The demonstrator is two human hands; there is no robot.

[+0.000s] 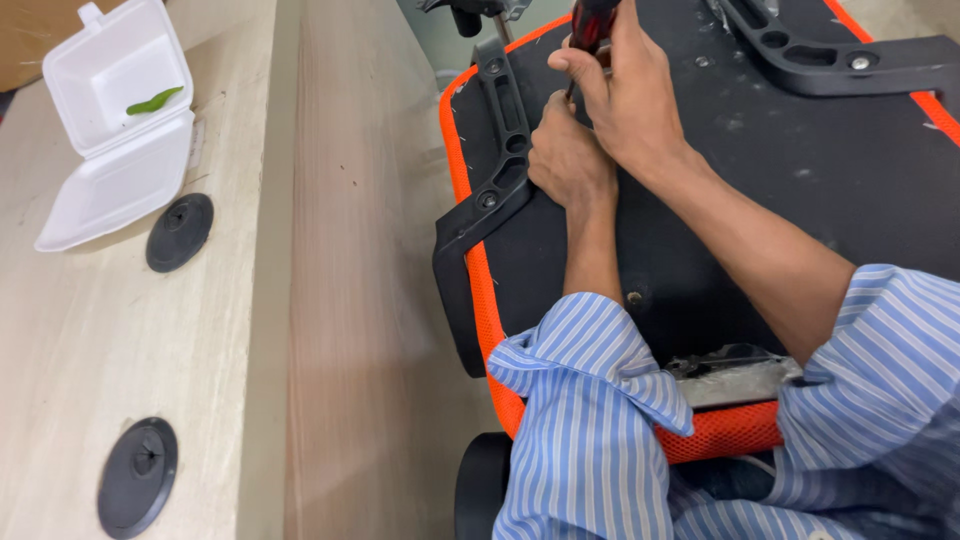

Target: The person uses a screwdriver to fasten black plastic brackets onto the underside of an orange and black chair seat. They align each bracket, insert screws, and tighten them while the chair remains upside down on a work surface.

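Two hands on upturned chair seat: right hand fingers wrapped round screwdriver handle, left hand curled closed below it steadying the shaft at black armrest bracket, seat's left edge

Pale wood-grain desk at left, evenly lit, with two round black grommets set in its top, an open white foam box near the upper one, and a wood side panel alongside.
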